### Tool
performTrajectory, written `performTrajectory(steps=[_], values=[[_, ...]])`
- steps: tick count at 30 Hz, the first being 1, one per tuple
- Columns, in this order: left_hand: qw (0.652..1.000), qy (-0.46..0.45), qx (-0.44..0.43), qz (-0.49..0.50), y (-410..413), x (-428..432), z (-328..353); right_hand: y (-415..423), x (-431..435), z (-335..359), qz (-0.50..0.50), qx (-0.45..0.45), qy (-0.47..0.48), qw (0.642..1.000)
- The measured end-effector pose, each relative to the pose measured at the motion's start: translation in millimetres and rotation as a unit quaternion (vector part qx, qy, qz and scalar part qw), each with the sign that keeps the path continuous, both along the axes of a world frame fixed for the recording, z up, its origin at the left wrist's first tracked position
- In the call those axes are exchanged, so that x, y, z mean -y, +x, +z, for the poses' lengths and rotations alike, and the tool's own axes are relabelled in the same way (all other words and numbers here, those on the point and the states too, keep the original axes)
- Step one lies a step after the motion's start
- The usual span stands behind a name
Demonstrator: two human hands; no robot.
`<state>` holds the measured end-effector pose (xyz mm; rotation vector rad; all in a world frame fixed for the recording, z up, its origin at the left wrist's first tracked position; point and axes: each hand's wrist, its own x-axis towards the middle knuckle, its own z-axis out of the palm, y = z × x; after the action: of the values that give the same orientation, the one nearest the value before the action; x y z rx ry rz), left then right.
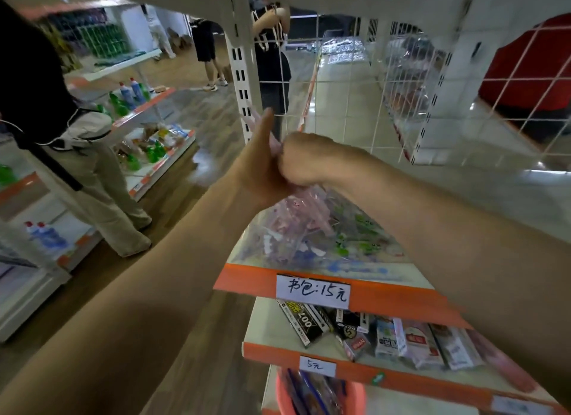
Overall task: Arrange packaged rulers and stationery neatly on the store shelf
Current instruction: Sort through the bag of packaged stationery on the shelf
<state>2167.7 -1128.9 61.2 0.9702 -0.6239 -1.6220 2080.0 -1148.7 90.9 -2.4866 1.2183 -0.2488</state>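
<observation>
Both my hands meet above the left end of the orange-edged shelf (pixel 309 283). My left hand (pixel 259 164) stands upright, thumb up, pressed against a thin pink packaged ruler (pixel 273 142) that sticks up between the hands. My right hand (pixel 304 159) is closed in a fist around the same pack from the right. Below them a pile of clear-wrapped ruler and stationery packs (pixel 312 232), pink, green and blue, lies loosely on the shelf. The ruler's lower part is hidden by my hands.
The white slotted upright (pixel 242 75) and wire mesh back (pixel 355 90) stand just behind my hands. A lower shelf (pixel 309 356) holds black and pale boxed packs (pixel 364 331). A person in beige trousers (pixel 102 192) stands at the left aisle; others stand farther back.
</observation>
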Motion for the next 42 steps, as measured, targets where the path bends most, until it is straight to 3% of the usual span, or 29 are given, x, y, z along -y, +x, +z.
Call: performTrajectory(steps=[2, 4, 6, 9, 11, 16, 20, 22, 24, 26, 27, 32, 34, 36, 38, 42], values=[[0.999, -0.013, 0.023, 0.024, 8.0, 0.5, 3.0, 1.9, -2.2, 9.5, 0.051, -0.005, 0.019, 0.998], [0.998, -0.002, 0.002, 0.065, 25.5, -2.1, 2.4, -5.8, -1.6, 15.2, 0.088, 0.068, 0.093, 0.989], [0.996, 0.021, -0.012, 0.084, 48.1, -8.9, -0.6, -20.5, 5.2, 9.0, 0.104, 0.112, 0.099, 0.983], [0.991, 0.087, 0.055, 0.089, 74.5, -17.6, -8.7, -39.3, 15.7, -28.9, 0.096, -0.051, -0.013, 0.994], [0.984, 0.117, 0.101, 0.093, 86.1, -18.7, -15.6, -42.8, 13.6, -60.1, 0.124, -0.156, -0.056, 0.978], [0.977, 0.146, 0.144, 0.067, 96.5, -16.8, -26.3, -44.7, 7.1, -82.0, 0.191, -0.163, -0.177, 0.952], [0.971, 0.155, 0.168, 0.068, 95.1, -20.8, -27.8, -43.9, 10.1, -75.8, 0.202, -0.174, -0.184, 0.946], [0.973, 0.154, 0.16, 0.067, 96.9, -21.7, -26.9, -48.2, 16.0, -67.8, 0.149, -0.126, -0.158, 0.968], [0.979, 0.131, 0.139, 0.07, 93.6, -20.9, -24.1, -51.9, 26.2, -52.0, 0.059, 0.019, -0.082, 0.995], [0.986, 0.084, 0.133, 0.056, 81.3, -19.8, -18.3, -48.2, 31.0, -34.8, 0.022, 0.175, 0.037, 0.984], [0.987, 0.061, 0.141, 0.045, 73.6, -18.5, -15.2, -41.2, 28.8, -27.7, 0.026, 0.209, 0.081, 0.974], [0.984, 0.018, 0.173, 0.038, 49.7, -13.9, -1.3, -10.2, 11.6, -15.8, 0.074, 0.222, 0.184, 0.955], [0.983, 0.028, 0.171, 0.064, 56.6, -14.6, -1.5, -15.8, 16.5, -22.8, 0.068, 0.159, 0.145, 0.974], [0.981, 0.061, 0.153, 0.102, 71.3, -18.4, -5.2, -25.6, 19.0, -39.3, 0.055, -0.034, 0.035, 0.997], [0.981, 0.1, 0.105, 0.126, 86.0, -23.6, -9.9, -31.0, 11.7, -60.2, 0.037, -0.155, -0.006, 0.987], [0.978, 0.13, 0.095, 0.136, 102.2, -28.5, -20.8, -32.9, 4.9, -74.1, 0.013, -0.078, 0.069, 0.994]])
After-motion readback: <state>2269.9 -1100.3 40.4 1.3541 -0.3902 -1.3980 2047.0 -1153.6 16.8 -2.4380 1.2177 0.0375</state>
